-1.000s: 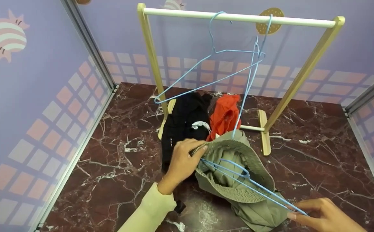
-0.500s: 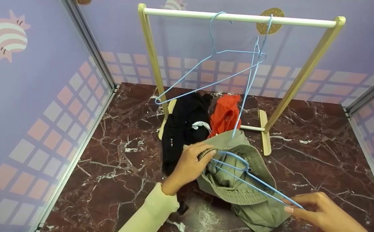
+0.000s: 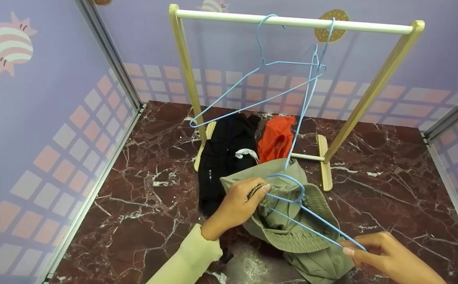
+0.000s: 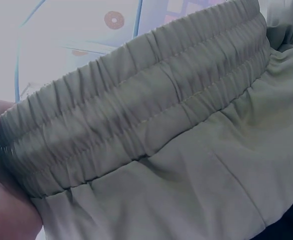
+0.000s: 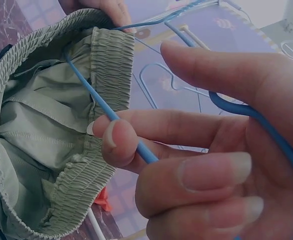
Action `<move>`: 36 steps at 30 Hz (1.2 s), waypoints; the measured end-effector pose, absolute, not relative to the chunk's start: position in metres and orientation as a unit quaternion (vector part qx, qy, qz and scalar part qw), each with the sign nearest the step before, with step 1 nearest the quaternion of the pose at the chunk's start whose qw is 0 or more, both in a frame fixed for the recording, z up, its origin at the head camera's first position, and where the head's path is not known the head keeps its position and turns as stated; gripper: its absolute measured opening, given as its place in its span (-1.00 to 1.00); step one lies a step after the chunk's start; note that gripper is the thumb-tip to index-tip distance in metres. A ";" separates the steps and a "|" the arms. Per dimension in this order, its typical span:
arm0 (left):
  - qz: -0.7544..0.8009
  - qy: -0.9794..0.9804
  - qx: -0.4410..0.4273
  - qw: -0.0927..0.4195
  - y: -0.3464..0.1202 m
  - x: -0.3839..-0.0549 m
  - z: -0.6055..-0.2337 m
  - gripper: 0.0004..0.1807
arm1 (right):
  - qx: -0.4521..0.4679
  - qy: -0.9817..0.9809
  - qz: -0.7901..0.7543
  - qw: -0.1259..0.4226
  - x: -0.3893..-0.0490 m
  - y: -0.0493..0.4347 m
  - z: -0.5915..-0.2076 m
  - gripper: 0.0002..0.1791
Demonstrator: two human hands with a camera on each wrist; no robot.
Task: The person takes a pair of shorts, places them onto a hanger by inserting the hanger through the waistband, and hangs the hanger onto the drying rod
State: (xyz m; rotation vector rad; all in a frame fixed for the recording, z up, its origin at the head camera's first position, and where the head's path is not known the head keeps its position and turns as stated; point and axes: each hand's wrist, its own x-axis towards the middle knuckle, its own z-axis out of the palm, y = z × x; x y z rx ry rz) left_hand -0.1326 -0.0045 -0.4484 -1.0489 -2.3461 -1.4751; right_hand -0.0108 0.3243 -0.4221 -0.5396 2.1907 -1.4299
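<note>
Olive waistband (image 3: 296,240) gripped by the left hand (image 3: 236,203), fingers bent over it | right hand (image 3: 384,254) curled round a blue hanger (image 3: 300,200), one wire inside that waistband | olive garment (image 3: 317,262) and hanger, I see, before the rack (image 3: 371,94) | black garment (image 3: 227,148) by the rack's left foot | red cloth (image 3: 276,138) between its feet | other hangers (image 3: 262,61) on its bar

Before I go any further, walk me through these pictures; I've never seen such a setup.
There is no machine here: each grip is a person's bare hand. The wide picture comes from a camera on the head; the two close ones come from cameras on the wrists. The left grip holds the elastic waistband of an olive garment. The right grip holds a blue hanger. A black garment and a red one lie on the floor by a wooden rack.
</note>
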 end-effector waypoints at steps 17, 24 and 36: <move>-0.481 -0.784 -0.371 0.125 0.002 -0.125 -0.447 -0.77 | -0.157 0.832 -0.473 0.244 -0.018 0.314 -0.420 -0.75; -0.466 -0.789 -0.373 0.146 0.006 -0.121 -0.444 -0.75 | -0.152 0.838 -0.462 0.246 -0.020 0.314 -0.421 -0.77; -0.451 -0.794 -0.385 0.135 0.009 -0.109 -0.433 -0.76 | -0.148 0.838 -0.461 0.251 -0.021 0.312 -0.420 -0.78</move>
